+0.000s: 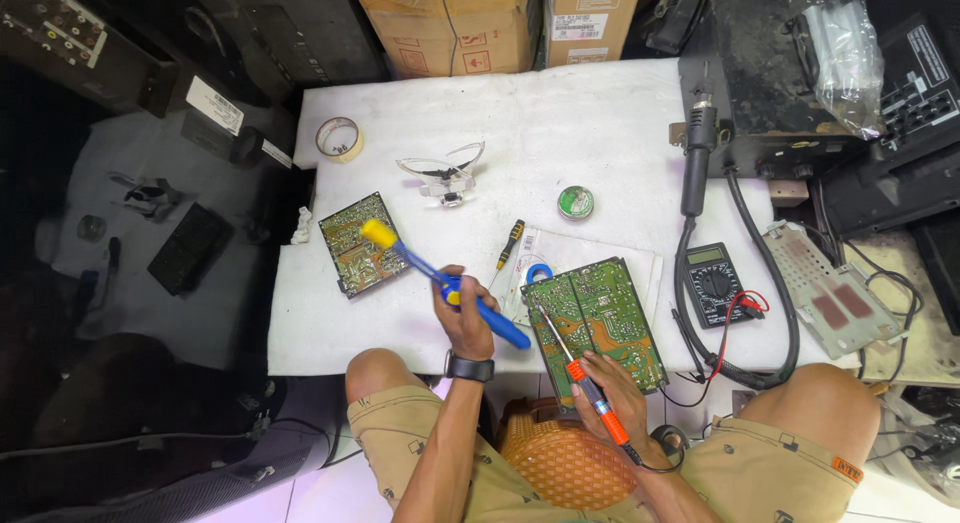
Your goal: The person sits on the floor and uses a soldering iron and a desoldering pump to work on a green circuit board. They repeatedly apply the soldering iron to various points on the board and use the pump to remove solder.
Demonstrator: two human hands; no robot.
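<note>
The green circuit board (598,321) lies flat on the white table (560,133), near its front edge. The right hand (612,381), touching the board, grips a thin soldering iron (582,376). Just left of the board, the left hand (465,313) grips a blue suction pump (440,278). The board looks stiff, light and easy to break, so hold its edges.

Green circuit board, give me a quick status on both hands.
Left hand grips blue desoldering pump, raised off the board. Right hand holds orange soldering iron, tip on green circuit board. Nothing blocking.
</note>
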